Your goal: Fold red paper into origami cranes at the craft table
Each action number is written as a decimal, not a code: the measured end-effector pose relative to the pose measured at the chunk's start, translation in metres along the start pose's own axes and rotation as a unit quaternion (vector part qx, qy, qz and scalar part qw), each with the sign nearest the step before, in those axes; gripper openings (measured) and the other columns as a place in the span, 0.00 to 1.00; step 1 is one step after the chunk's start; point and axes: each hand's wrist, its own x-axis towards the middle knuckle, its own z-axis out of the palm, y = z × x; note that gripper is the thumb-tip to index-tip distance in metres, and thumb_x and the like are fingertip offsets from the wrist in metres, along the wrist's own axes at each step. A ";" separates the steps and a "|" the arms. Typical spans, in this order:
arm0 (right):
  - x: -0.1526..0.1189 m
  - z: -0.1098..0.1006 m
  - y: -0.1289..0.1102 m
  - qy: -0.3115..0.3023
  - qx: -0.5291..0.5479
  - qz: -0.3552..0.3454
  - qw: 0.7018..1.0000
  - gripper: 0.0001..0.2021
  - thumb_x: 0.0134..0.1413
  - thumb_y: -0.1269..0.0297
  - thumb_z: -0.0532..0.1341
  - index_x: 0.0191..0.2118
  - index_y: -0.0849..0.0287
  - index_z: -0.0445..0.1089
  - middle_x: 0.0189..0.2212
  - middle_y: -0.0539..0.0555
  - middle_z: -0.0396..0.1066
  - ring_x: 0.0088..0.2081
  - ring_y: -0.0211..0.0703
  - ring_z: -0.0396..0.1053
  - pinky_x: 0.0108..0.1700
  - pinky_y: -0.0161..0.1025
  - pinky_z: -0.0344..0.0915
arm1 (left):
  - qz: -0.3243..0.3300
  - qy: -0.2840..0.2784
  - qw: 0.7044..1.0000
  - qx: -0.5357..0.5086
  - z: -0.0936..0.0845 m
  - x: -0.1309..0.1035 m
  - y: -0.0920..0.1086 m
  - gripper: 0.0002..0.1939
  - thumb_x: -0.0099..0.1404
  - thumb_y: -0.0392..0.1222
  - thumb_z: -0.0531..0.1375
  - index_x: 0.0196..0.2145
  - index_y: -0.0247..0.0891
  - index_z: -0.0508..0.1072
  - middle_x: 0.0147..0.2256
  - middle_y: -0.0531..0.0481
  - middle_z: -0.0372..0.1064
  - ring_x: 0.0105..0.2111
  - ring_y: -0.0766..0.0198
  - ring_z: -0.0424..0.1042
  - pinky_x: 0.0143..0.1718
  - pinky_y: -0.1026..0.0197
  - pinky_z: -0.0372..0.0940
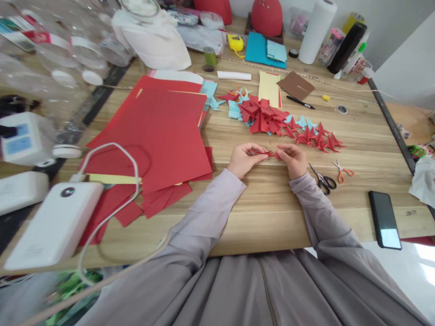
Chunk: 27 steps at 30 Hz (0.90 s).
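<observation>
Between my two hands is a small red origami crane, thin and pointed, partly hidden by the fingers. My left hand pinches its left end, and my right hand pinches its right end with thumb and forefinger. Just beyond the hands lies a heap of red folded paper pieces mixed with light blue ones. Several red paper cranes spread to the right of that heap, beside light blue cranes. Large red paper sheets are stacked left of my left hand.
Black scissors and small orange scissors lie right of my right hand, with a phone farther right. A white power bank and its cable are at the left. A black pen and brown paper lie behind.
</observation>
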 end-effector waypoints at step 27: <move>-0.003 -0.003 0.000 0.001 -0.073 -0.079 0.994 0.16 0.49 0.51 0.62 0.41 0.55 0.68 0.27 0.50 0.70 0.27 0.38 0.68 0.28 0.36 0.65 | 0.015 0.053 0.998 -0.002 -0.001 0.004 -0.006 0.14 0.40 0.41 0.71 0.24 0.34 0.72 0.31 0.47 0.75 0.34 0.61 0.74 0.41 0.55 0.69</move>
